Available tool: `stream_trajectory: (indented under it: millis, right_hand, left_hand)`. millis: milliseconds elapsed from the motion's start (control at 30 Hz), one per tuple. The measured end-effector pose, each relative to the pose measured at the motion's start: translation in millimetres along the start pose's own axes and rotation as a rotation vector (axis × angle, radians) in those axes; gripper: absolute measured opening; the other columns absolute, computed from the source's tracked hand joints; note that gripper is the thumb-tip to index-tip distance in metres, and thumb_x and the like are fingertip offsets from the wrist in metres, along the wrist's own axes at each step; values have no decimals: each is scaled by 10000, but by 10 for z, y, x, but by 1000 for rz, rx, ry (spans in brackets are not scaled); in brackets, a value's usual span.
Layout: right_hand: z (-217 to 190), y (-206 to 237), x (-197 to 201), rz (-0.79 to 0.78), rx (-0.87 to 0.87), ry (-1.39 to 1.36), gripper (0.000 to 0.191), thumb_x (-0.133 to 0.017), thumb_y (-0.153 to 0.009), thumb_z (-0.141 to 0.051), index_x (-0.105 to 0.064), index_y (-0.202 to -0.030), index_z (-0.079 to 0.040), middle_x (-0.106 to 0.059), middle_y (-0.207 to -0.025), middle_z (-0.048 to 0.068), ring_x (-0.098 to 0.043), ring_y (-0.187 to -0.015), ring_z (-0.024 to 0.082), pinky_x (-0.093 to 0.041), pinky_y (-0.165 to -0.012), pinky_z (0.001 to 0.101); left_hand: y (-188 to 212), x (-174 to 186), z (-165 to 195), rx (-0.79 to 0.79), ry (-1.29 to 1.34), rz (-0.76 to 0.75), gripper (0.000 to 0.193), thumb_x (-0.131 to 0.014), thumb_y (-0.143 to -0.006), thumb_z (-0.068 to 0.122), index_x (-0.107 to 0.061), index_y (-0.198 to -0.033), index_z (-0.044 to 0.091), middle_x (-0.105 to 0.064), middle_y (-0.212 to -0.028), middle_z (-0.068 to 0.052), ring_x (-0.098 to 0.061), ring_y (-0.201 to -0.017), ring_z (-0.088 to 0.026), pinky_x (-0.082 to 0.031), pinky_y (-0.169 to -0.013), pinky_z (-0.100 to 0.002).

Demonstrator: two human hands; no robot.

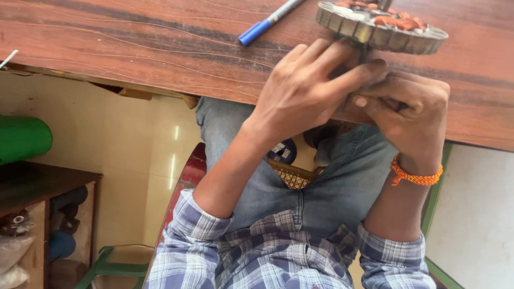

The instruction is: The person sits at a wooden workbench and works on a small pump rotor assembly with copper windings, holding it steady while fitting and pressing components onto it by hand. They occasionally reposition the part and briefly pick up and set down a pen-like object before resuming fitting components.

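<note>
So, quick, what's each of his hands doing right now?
Left hand: fingers curled at the underside of the round metal part; actual grip hidden.
Right hand: closed into a fist below that part; contents cannot be told.

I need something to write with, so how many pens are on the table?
1. A blue-capped pen lies near the wooden table's far edge, left of the round metal part. The hands could hide others.

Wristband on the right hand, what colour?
Orange, a braided thread wristband on the right hand; head view.
</note>
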State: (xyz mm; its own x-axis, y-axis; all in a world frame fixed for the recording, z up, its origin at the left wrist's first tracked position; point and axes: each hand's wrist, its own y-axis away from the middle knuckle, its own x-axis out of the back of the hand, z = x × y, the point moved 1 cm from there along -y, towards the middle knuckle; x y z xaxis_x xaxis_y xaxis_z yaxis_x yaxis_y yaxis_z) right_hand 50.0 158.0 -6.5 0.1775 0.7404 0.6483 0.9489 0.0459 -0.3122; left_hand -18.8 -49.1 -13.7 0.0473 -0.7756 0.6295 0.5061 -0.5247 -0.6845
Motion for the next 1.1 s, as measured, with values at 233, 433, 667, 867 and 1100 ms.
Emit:
stream_trajectory:
  millis: [233, 433, 667, 867, 1100]
  right_hand:
    - [-30, -38, -3, 90, 10, 24, 176, -761, -792, 86, -762, -930, -24, -613, -704, 53, -560, -596, 97, -421, -572, 248]
    - [-431, -177, 194, 87, -31, 34, 113, -790, -863, 12, -740, -960, -16, -691, -779, 35, -605, -666, 80, -463, -596, 259]
    - [-873, -398, 336, 107, 37, 260, 94, -806, -947, -28, -727, -987, 5, -695, -848, 90, -604, -670, 111, -464, -628, 282]
    - [-928, -761, 349, 118, 102, 388, 50, -811, -1022, -60, -770, -1022, -31, -659, -729, 68, -579, -591, 115, -420, -580, 288]
    - [-909, -1002, 420, 11, 40, 365, 82, -807, -936, -56, -776, -1001, -17, -673, -678, 98, -565, -539, 131, -417, -516, 303]
  left_hand:
    - [7, 63, -28, -131, 15, 69, 179, -772, -923, 194, -744, -1086, 126, -638, -1370, -7, -581, -864, -186, -478, -744, -358]
    - [-1, 18, 79, 84, 79, 154, 199, -748, -900, 141, -766, -1097, 167, -717, -1204, 55, -690, -846, -136, -536, -770, -318]
    - [-45, -92, 188, 578, 764, 273, 136, -749, -932, 127, -764, -1064, 102, -747, -1120, -11, -658, -657, -73, -536, -575, -235]
    - [-95, -151, 273, 907, 1024, 331, 117, -709, -968, 137, -748, -1013, 37, -735, -798, 3, -595, -600, -10, -465, -501, -201]
    - [-121, -100, 333, 849, 890, 452, 135, -722, -976, 169, -732, -973, 34, -664, -746, 22, -520, -625, -2, -411, -557, -204]
